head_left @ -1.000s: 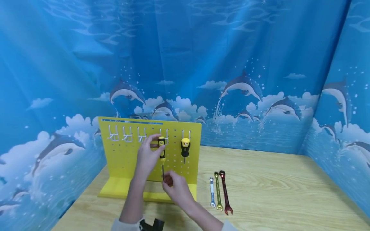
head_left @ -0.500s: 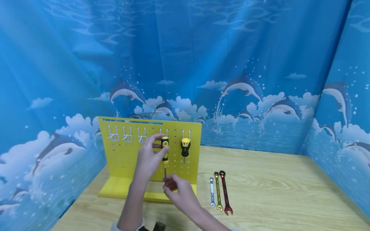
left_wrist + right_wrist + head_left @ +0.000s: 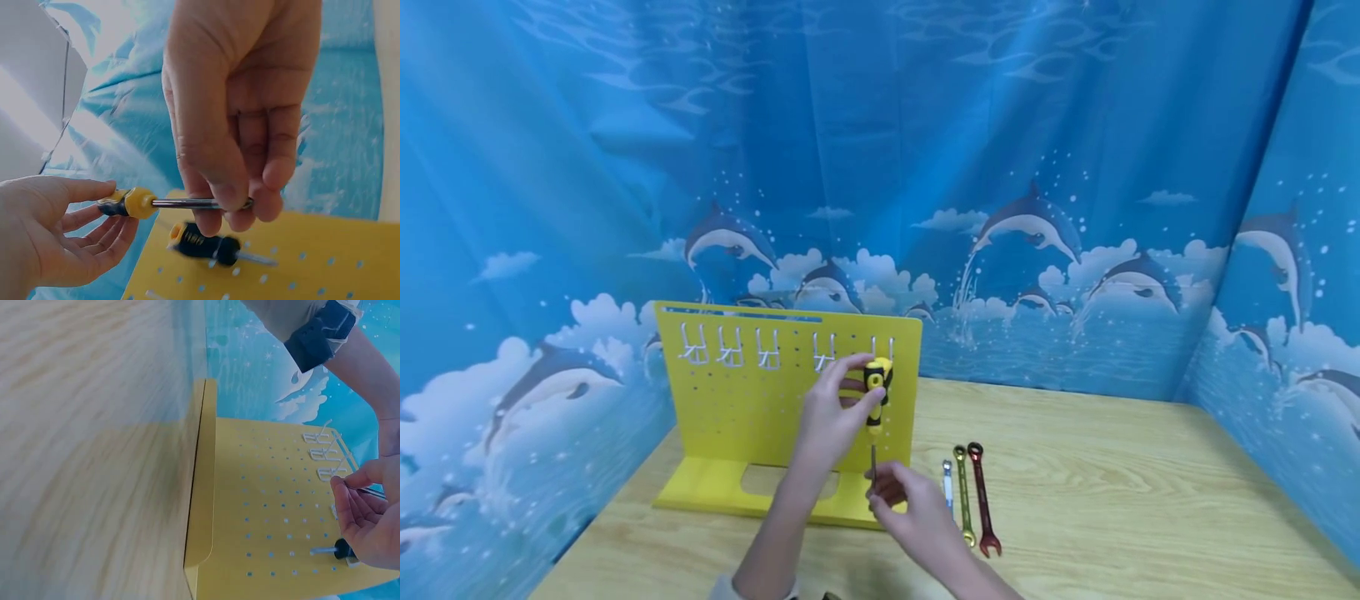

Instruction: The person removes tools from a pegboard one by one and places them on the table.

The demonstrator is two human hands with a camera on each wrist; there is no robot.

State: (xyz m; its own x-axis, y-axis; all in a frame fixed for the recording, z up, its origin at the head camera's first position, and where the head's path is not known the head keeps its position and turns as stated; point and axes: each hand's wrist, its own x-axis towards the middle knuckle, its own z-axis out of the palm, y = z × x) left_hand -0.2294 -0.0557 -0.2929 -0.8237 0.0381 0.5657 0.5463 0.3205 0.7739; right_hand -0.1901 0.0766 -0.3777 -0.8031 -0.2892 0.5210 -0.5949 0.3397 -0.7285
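Observation:
A yellow-and-black screwdriver [image 3: 874, 400] is held upright, tip down, in front of the yellow pegboard [image 3: 752, 408]. My left hand [image 3: 835, 421] grips its handle between thumb and fingers. Lower down, my right hand [image 3: 917, 508] pinches the metal shaft near its tip; the left wrist view shows the shaft [image 3: 184, 204] running from the handle into those fingers. Behind the held one, a stubby screwdriver [image 3: 203, 244] hangs from the board's rightmost hook, mostly covered in the head view. The right wrist view catches its shaft and dark collar [image 3: 340, 549].
White double hooks [image 3: 769, 350] line the board's upper part. On the wooden table, right of the board, lie a small blue wrench [image 3: 947, 479], a gold-green wrench [image 3: 963, 496] and a red wrench [image 3: 983, 500]. A blue dolphin curtain [image 3: 1000, 150] surrounds the table.
Both hands have carried the screwdriver rightward along the pegboard, from in front of the fourth hook to in front of the hanging stubby screwdriver. My right hand now overlaps the blue wrench's lower end.

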